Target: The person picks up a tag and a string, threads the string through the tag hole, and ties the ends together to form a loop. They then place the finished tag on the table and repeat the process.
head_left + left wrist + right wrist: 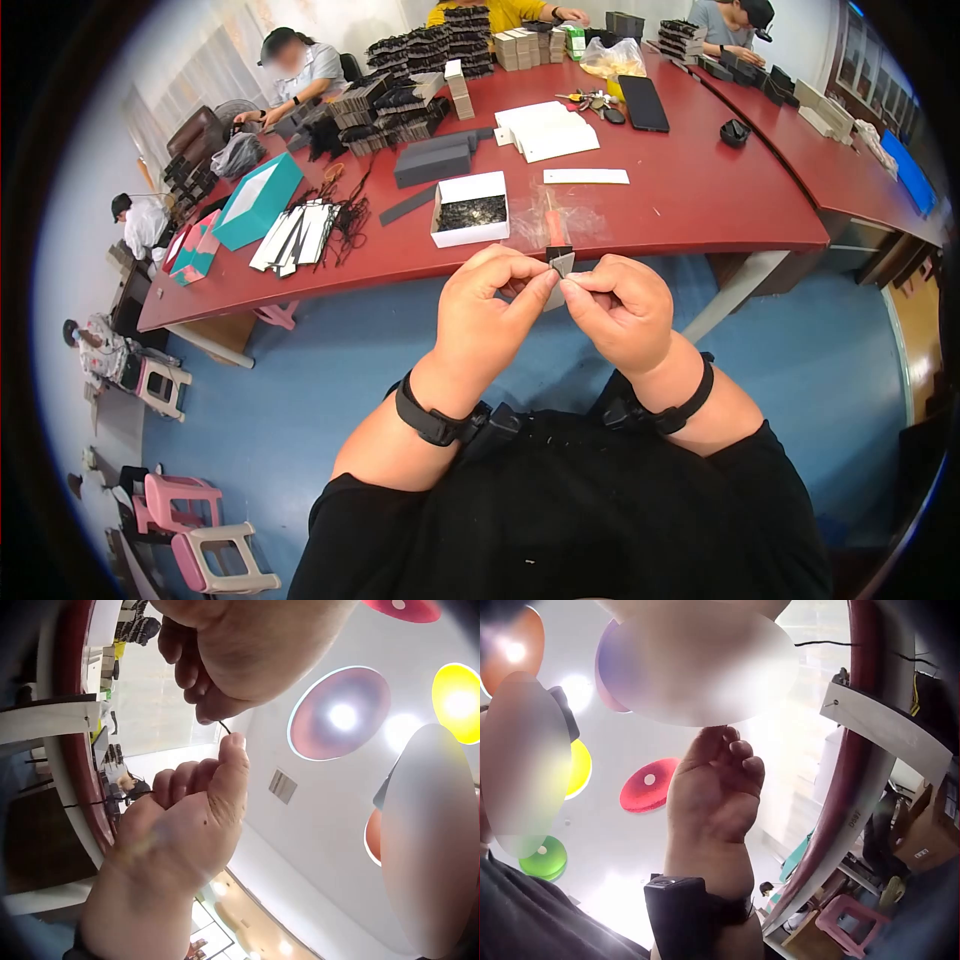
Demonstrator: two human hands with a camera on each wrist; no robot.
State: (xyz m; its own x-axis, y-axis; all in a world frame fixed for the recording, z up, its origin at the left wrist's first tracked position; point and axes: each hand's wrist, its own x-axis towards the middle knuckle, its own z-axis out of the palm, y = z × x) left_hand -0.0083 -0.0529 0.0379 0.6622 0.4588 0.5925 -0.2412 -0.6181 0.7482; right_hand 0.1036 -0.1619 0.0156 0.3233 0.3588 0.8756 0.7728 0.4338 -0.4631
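Low in front of the table edge, my left hand (490, 305) and right hand (625, 310) meet fingertip to fingertip. Each pinches a thin black cord (225, 727) between thumb and forefinger, and a short length shows between them in the left wrist view. A white card strip (892, 731) with a small hole near one end appears below the hands, against the table edge. In the head view the fingers partly hide it. Another stretch of black cord (825, 643) trails beside the right hand, which is blurred in the right wrist view.
On the red table (690, 200) are an open white box (470, 238) of black bits, white card strips with cords (300, 235), a stack of white cards (547, 130), grey blocks (433, 160), a phone (642, 103) and a teal box (258, 200). People sit around at work.
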